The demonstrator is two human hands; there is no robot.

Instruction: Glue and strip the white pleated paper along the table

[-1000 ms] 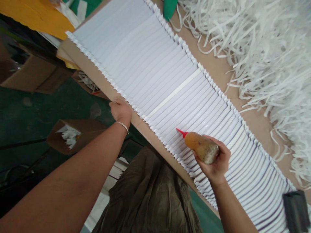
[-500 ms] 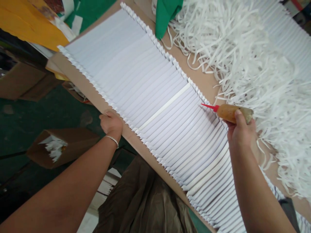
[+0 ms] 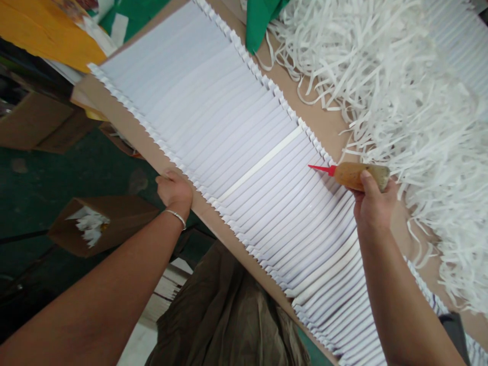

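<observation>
My right hand [image 3: 375, 203] is wrapped around an amber glue bottle [image 3: 360, 176] with a red pointed nozzle. The bottle lies nearly level, its tip pointing left over a long row of overlapping white folded paper strips [image 3: 274, 188]. Whether the tip touches the paper I cannot tell. One whiter strip [image 3: 263, 162] crosses the row to the left of the nozzle. My left hand [image 3: 174, 190], a bracelet on its wrist, is closed at the near edge of the brown tabletop [image 3: 217, 223], beside the folded strip ends; some of its fingers are hidden.
A big heap of loose white paper strips [image 3: 400, 91] covers the far right. Green cloth [image 3: 263, 23] hangs at the row's far side. An open cardboard box [image 3: 110, 223] with white scraps stands below on the left. Yellow material [image 3: 49, 33] lies at upper left.
The glue bottle and my right hand have shifted slightly left relative to the strips. My left hand stays at the table edge. The view has moved a little.
</observation>
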